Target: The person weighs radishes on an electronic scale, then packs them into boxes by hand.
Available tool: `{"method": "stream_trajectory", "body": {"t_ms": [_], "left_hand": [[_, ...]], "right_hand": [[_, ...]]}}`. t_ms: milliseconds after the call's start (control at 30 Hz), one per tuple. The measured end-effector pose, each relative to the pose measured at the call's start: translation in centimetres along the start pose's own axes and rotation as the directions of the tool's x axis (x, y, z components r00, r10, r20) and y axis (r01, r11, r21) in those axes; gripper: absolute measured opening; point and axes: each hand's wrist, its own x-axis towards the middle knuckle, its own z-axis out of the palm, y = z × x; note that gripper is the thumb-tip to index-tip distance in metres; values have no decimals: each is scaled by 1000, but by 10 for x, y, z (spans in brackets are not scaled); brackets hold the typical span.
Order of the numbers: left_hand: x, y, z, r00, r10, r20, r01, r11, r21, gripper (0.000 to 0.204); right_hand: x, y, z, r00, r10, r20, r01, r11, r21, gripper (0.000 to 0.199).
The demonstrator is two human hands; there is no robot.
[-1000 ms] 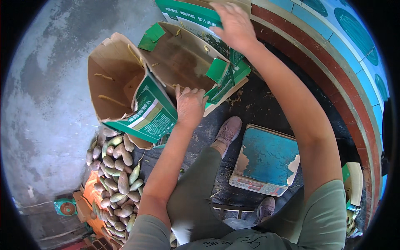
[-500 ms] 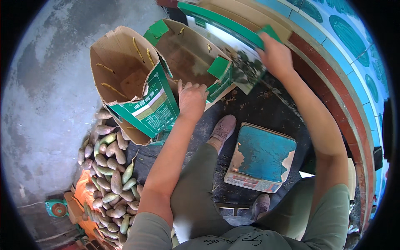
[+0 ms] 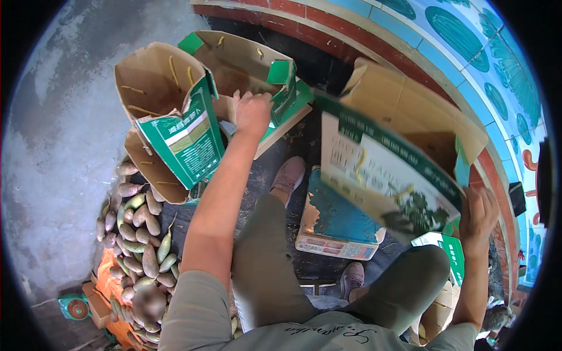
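Observation:
My right hand [image 3: 479, 215] grips the corner of a green-and-white cardboard carton [image 3: 386, 169], which hangs tilted over the scale and is blurred by motion. The carton's top stands open, with brown cardboard inside and yellow cord handles. At the left, my left hand [image 3: 253, 115] has its fingers hooked over the near wall of another open carton [image 3: 234, 64], brown inside with green flaps. Against it leans a third open carton [image 3: 186, 137], its green printed side facing me. The inner side of my left fingers is hidden behind the carton wall.
A blue-topped scale [image 3: 336, 213] with worn paint stands between my feet, partly behind the raised carton. Long brownish and green root vegetables [image 3: 143, 234] lie heaped at the left on an orange sheet [image 3: 110, 281]. A tiled wall [image 3: 468, 64] curves along the right.
My right hand has brought the large carton from the far wall rightward and toward me, over the scale. My left hand stays at the left carton's edge. The view has shifted rightward.

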Motion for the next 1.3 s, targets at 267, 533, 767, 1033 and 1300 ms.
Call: {"method": "stream_trajectory", "body": {"t_ms": [267, 533, 767, 1033, 1300], "left_hand": [[52, 15, 24, 997, 62, -53, -66, 995, -72, 9], [57, 24, 37, 995, 84, 59, -80, 994, -68, 12], [36, 20, 15, 994, 55, 93, -53, 998, -27, 27], [-13, 18, -27, 998, 56, 28, -52, 987, -149, 59], [-121, 21, -82, 997, -41, -66, 10, 910, -415, 43]], "right_hand": [[-50, -15, -36, 982, -188, 1, 180, 941, 286, 30], [-78, -14, -23, 989, -134, 68, 105, 939, 326, 32], [-70, -10, -28, 967, 96, 234, -163, 945, 284, 28], [-52, -30, -19, 809, 37, 586, -325, 859, 395, 26], [-60, -47, -17, 762, -2, 648, -475, 678, 561, 17]]}}
